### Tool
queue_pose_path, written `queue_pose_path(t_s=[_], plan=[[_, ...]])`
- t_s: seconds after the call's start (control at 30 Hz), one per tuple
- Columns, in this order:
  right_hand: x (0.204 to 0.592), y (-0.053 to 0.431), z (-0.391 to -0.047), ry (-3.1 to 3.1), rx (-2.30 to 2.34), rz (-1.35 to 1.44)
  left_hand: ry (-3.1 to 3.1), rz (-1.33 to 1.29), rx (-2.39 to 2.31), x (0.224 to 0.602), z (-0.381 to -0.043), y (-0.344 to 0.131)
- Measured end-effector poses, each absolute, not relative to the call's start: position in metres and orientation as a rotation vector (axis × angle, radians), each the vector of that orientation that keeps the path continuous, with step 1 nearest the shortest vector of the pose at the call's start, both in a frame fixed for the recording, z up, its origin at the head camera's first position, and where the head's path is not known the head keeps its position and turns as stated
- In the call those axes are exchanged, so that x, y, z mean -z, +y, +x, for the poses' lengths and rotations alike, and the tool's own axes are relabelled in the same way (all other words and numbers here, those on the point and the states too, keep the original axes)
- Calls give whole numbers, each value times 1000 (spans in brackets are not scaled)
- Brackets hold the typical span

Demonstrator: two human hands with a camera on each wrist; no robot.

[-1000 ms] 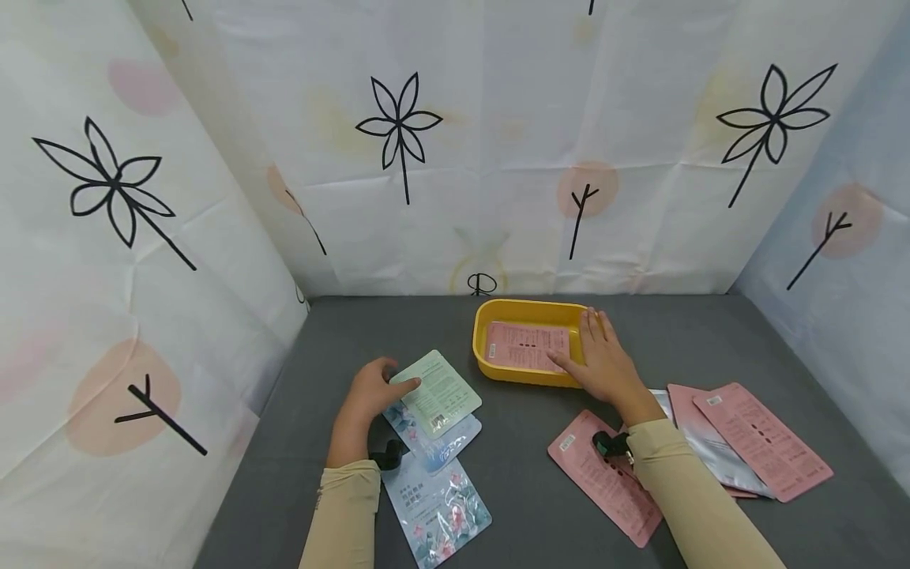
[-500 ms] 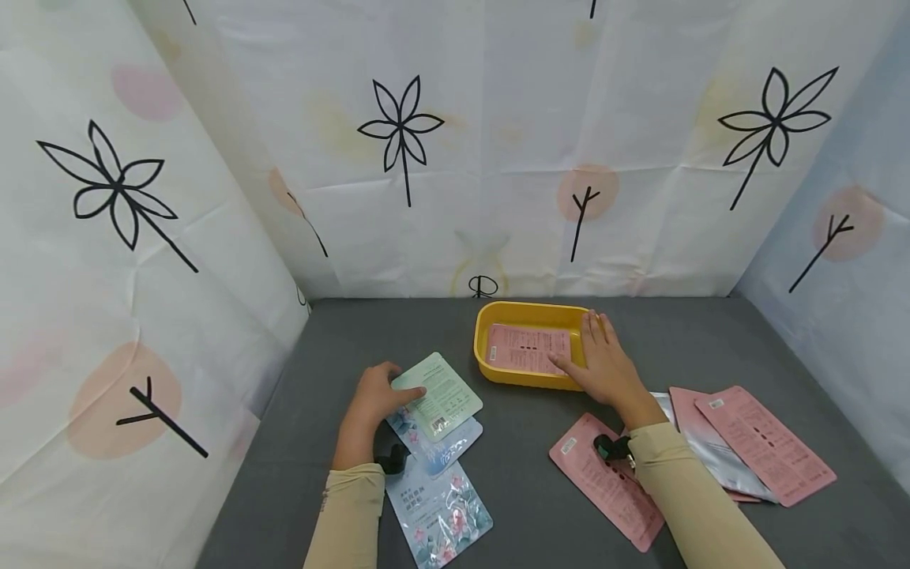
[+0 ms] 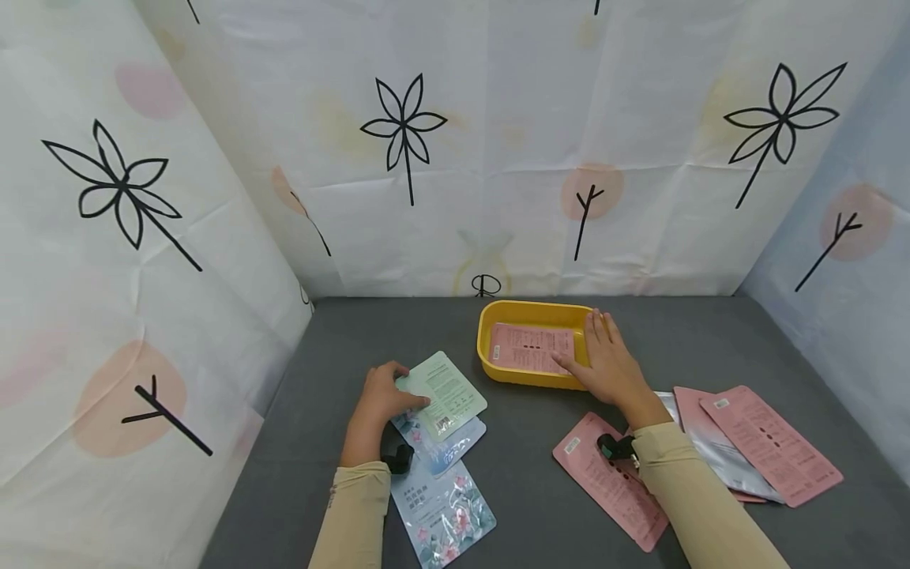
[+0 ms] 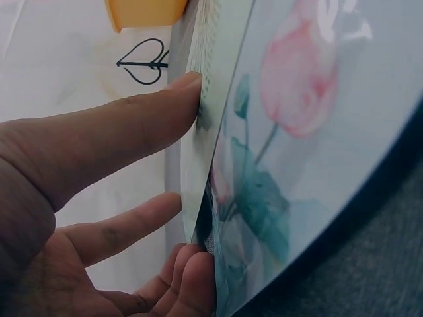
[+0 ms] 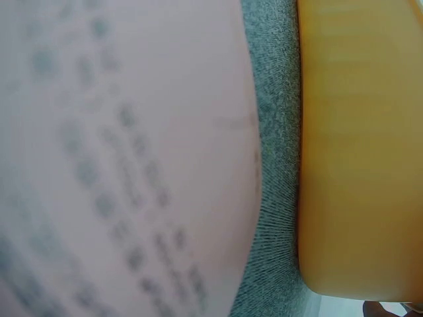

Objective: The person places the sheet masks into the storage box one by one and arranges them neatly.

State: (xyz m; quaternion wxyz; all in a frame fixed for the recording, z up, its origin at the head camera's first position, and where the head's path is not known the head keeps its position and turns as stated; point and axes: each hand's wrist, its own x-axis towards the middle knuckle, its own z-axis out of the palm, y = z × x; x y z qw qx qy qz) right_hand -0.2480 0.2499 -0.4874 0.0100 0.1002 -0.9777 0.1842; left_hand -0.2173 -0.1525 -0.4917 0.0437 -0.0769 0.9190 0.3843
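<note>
A light green sheet mask packet (image 3: 446, 387) lies across a blue floral packet (image 3: 455, 446). My left hand (image 3: 384, 395) pinches the green packet by its left corner. The thumb (image 4: 158, 109) is on the printed face, with the index fingertip at the far edge and the other fingers curled by the blue packet's edge. My right hand (image 3: 611, 359) rests with straight fingers over the right rim of a yellow basket (image 3: 526, 379), its thumb reaching over the front side. Inside the basket lies a pink packet (image 3: 529, 346).
A second blue floral packet (image 3: 444, 514) lies nearer me. On the right, a pink packet (image 3: 604, 474) lies partly under my right wrist. Farther right, a silver packet (image 3: 739, 458) and more pink packets (image 3: 771, 442) overlap. Patterned white cloth (image 3: 498, 158) walls the grey table at the back and sides.
My left hand has shifted slightly right, its thumb coming farther onto the green packet while the fingers close at its edge. My right hand stays at the basket.
</note>
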Motion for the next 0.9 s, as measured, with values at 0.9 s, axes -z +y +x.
queue_pose_path(t_s=[0.9], plan=[[487, 249, -247, -3042, -569, 309, 2767, -198, -1358, 487, -217, -154]])
